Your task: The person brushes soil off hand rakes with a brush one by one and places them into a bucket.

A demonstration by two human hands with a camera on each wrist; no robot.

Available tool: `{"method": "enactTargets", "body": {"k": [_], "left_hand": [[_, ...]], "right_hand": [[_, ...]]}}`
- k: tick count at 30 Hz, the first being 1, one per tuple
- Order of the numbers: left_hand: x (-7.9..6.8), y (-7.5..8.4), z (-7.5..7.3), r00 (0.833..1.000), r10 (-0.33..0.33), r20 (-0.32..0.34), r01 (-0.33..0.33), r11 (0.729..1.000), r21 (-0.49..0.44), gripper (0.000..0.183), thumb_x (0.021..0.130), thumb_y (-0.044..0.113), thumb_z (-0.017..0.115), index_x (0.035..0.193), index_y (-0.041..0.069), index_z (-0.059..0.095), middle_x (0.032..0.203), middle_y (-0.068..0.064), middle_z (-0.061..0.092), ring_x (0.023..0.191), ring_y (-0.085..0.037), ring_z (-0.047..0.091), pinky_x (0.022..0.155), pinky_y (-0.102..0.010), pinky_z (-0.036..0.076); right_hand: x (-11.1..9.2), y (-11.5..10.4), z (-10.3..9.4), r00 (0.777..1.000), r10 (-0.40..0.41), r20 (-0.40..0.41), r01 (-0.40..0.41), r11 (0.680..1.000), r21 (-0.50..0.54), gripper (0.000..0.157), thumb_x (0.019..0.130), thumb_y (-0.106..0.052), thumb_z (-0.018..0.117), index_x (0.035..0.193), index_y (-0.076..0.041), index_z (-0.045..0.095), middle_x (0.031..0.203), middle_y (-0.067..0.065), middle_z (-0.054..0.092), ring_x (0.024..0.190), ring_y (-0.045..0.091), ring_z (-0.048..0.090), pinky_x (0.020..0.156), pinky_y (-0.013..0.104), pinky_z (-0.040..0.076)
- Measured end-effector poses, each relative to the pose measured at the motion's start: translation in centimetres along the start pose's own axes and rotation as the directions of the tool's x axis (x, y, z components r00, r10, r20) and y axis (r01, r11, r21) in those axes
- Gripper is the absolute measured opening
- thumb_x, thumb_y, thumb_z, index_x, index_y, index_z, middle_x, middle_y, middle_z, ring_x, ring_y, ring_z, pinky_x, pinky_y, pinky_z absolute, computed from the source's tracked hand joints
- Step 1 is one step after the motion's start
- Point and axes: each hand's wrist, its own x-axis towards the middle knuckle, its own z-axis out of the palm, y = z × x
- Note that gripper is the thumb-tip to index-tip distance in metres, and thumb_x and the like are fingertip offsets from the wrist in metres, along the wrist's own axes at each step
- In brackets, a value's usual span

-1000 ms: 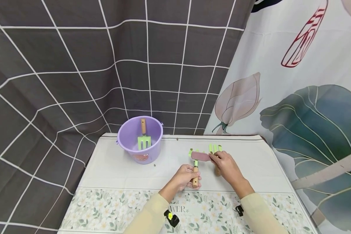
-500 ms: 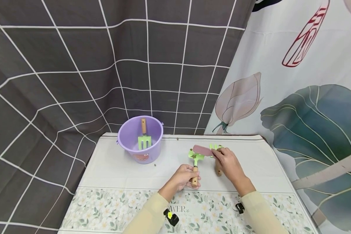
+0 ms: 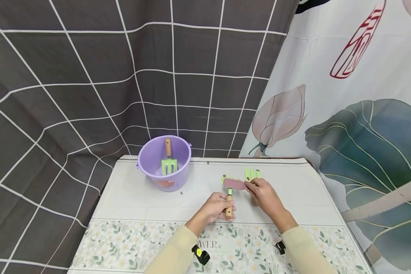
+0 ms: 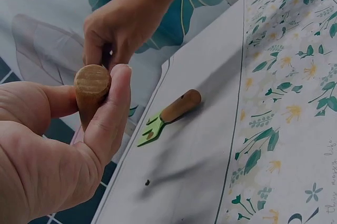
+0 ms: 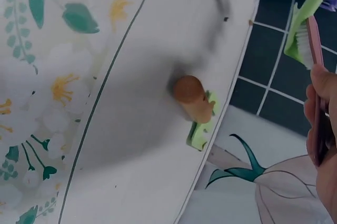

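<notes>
My left hand [image 3: 216, 208] grips the wooden handle [image 3: 228, 211] of a small green garden rake, held head-away over the table. In the left wrist view, the round handle end [image 4: 92, 80] faces the camera. My right hand [image 3: 266, 198] holds a pink brush [image 3: 234, 184] across the rake's head, which it largely covers in the head view. From the right wrist, the brush's white bristles [image 5: 304, 47] show against the green metal [image 5: 295, 34]. Beyond my right hand lies a green hand fork [image 3: 252, 174] with a wooden handle [image 5: 190, 95] and brown specks on its tines.
A purple bucket [image 3: 182, 179] stands at the back left of the table, with another green fork [image 3: 169, 166] inside it. Dark crumbs [image 4: 147, 183] dot the white cloth [image 3: 123, 198]. A dark gridded curtain [image 3: 191, 91] hangs behind the table.
The pink brush moved up and away from the rake's head, baring brown dirt on it, then came back down over it. The left hand stayed nearly still.
</notes>
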Motion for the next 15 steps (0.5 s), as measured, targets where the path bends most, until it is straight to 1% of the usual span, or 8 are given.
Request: {"method": "enactTargets", "body": {"k": [4,8,12,15], "left_hand": [[-0.05,-0.06,-0.07,1.0,-0.003,-0.001,0.003,1.0,0.0,0.02,0.103,0.006,0.06,0.115,-0.009,0.052,0.089,-0.016,0.07,0.062,-0.02,0.072,0.071,-0.042,0.067],[0.02,-0.03,-0.22,1.0,-0.002,0.001,0.002,1.0,-0.002,0.023,0.103,0.008,0.061,0.116,-0.009,0.053,0.092,-0.019,0.071,0.062,-0.019,0.071,0.07,-0.042,0.067],[0.09,-0.03,-0.29,1.0,0.0,0.006,0.0,1.0,-0.006,0.023,0.104,0.008,0.06,0.115,-0.01,0.053,0.094,-0.022,0.072,0.061,-0.019,0.071,0.07,-0.042,0.067],[0.07,-0.05,-0.32,1.0,-0.007,0.006,0.007,1.0,-0.007,0.021,0.104,0.007,0.059,0.115,-0.01,0.053,0.093,-0.021,0.072,0.061,-0.02,0.071,0.07,-0.042,0.067]], "right_hand": [[0.05,-0.08,0.35,0.999,-0.037,-0.025,0.035,0.997,-0.069,0.03,0.082,-0.002,0.085,0.112,-0.003,0.078,0.095,0.009,0.07,0.081,0.025,0.063,0.069,0.04,0.058],[0.24,-0.11,0.41,0.997,-0.062,-0.053,0.056,0.993,-0.104,0.033,0.082,0.0,0.084,0.114,-0.002,0.077,0.096,0.01,0.069,0.08,0.027,0.061,0.069,0.041,0.055],[0.52,0.09,0.25,0.995,-0.055,-0.083,0.048,0.995,-0.092,0.031,0.084,-0.002,0.082,0.115,-0.002,0.076,0.095,0.01,0.068,0.079,0.028,0.059,0.068,0.041,0.054],[0.73,0.27,0.0,0.995,-0.031,-0.095,0.023,0.996,-0.084,0.032,0.084,-0.003,0.082,0.116,-0.002,0.077,0.094,0.01,0.067,0.08,0.027,0.059,0.068,0.04,0.054]]}}
